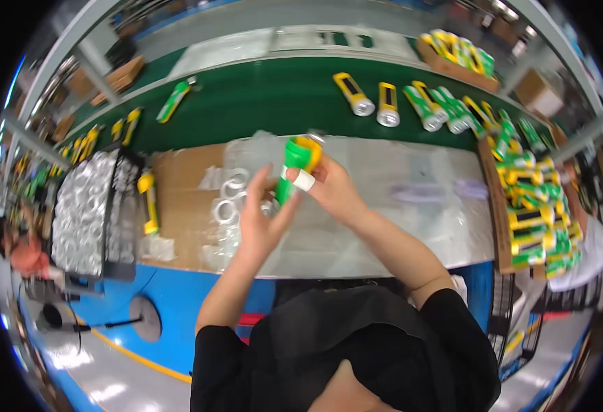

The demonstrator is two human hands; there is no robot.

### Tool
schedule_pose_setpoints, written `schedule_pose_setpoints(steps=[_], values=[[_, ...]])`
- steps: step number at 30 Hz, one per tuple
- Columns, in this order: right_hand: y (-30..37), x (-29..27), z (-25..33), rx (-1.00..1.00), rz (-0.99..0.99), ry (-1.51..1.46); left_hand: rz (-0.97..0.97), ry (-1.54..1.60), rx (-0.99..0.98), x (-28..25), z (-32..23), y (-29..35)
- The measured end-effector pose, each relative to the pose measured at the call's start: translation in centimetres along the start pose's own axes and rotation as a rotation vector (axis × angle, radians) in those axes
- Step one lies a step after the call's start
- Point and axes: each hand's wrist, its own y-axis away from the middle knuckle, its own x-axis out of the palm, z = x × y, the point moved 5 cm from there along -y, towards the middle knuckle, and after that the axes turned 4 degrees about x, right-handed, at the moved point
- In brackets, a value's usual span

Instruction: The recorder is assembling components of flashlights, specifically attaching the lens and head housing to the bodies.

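A green and yellow flashlight (300,152) is held up over the middle of the workbench, tilted, its head end away from me and slightly blurred. My right hand (337,194) grips its yellow side; a white wrap covers one finger of that hand. Around the flashlight's lower green end, my left hand (261,223) curls with thumb and fingers on either side. Clear plastic rings (226,210) lie on the bench just left of that hand. Further left lies a yellow flashlight (149,203).
A black crate (119,237) of clear, ring-like parts stands at left. At right, a cardboard box (495,206) holds many flashlights. More flashlights (388,104) lie along the green conveyor belt (246,103) beyond the bench, with another filled carton (452,65) behind. Metal posts frame both sides.
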Motion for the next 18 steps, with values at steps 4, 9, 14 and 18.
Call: schedule_pose_setpoints(steps=[4, 9, 14, 18], values=[[5.9, -4.9, -0.1, 0.049, -0.142, -0.225, 0.157, 0.511, -0.149, 6.9, 0.4, 1.8], [12.3, -7.9, -1.1, 0.114, 0.034, -0.281, 0.574, 1.326, -0.696, 15.2, -2.7, 0.5], [15.2, -8.0, -1.8, 0.266, 0.018, -0.254, 0.644, 1.271, -0.616, 16.2, -4.9, 0.3], [15.0, -9.0, -2.2, 0.259, -0.125, -0.195, 0.549, 0.908, 0.031, 14.3, -8.4, 1.4]])
